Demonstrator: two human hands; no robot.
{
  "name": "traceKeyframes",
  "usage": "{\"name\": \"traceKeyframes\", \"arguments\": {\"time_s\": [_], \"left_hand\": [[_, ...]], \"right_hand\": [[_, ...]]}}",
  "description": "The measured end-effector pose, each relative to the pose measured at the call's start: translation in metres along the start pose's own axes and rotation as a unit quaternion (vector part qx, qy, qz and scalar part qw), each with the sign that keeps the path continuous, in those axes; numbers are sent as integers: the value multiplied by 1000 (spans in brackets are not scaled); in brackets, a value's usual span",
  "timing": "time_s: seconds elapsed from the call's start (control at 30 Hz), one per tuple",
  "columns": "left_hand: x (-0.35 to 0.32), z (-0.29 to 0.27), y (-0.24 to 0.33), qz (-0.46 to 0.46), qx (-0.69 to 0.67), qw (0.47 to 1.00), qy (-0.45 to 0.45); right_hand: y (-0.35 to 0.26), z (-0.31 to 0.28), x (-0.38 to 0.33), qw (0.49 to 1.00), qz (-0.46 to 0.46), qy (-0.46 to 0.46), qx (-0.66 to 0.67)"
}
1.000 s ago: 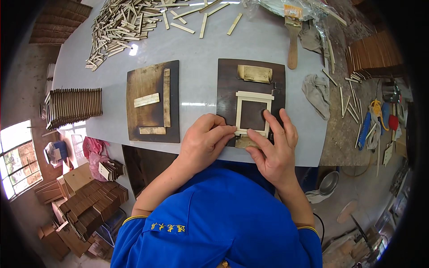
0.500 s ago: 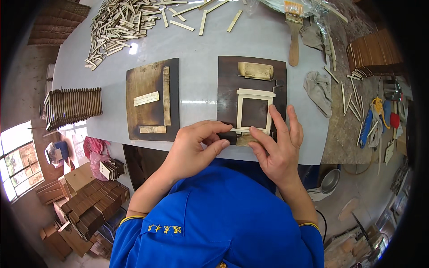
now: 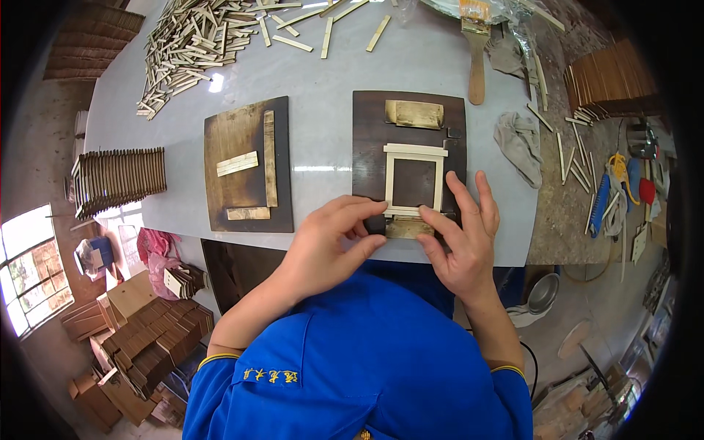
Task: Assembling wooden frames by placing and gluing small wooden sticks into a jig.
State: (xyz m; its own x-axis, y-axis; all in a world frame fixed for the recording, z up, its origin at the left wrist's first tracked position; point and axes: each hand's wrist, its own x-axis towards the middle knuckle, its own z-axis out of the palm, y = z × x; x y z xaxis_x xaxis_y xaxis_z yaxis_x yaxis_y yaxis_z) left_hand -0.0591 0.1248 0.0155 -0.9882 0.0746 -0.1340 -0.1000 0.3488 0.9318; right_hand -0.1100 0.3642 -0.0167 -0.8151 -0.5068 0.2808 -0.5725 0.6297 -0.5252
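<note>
A small frame of pale wooden strips (image 3: 414,150) lies on a dark wooden board (image 3: 369,139) in front of me. My left hand (image 3: 334,238) is loosely closed at the frame's lower left corner. Its index fingertip touches the bottom strip there; the thumb tip lies lower, beside a scorched-looking wooden block (image 3: 407,229). With its fingers apart, my right hand (image 3: 469,238) is open at the lower right corner. The right index fingertip rests on the bottom strip, and the thumb tip is by the same block. Another such block (image 3: 414,114) sits above the frame.
A second board (image 3: 238,132) with strips and blocks is to the left, beyond it a row of thin wooden pieces (image 3: 121,178). Loose strips (image 3: 194,44) are heaped at the far left. A brush (image 3: 477,66) and a grey cloth (image 3: 518,143) lie right.
The bottom strip's left end, which stuck out past the frame's left side, now sits nearly in line with it. My left fingertips moved slightly right. The right index fingertip shifted slightly right.
</note>
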Motion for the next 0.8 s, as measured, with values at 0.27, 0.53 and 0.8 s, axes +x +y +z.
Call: {"name": "traceKeyframes", "arguments": {"time_s": [0.27, 0.53, 0.8], "left_hand": [[8, 22, -11, 185, 313, 931, 30], [16, 17, -9, 201, 318, 926, 14], [16, 1, -6, 152, 252, 955, -40]], "right_hand": [[0, 0, -3, 1000, 23, 15, 6], [0, 2, 0, 997, -22, 10, -69], [5, -7, 4, 999, -9, -21, 33]]}}
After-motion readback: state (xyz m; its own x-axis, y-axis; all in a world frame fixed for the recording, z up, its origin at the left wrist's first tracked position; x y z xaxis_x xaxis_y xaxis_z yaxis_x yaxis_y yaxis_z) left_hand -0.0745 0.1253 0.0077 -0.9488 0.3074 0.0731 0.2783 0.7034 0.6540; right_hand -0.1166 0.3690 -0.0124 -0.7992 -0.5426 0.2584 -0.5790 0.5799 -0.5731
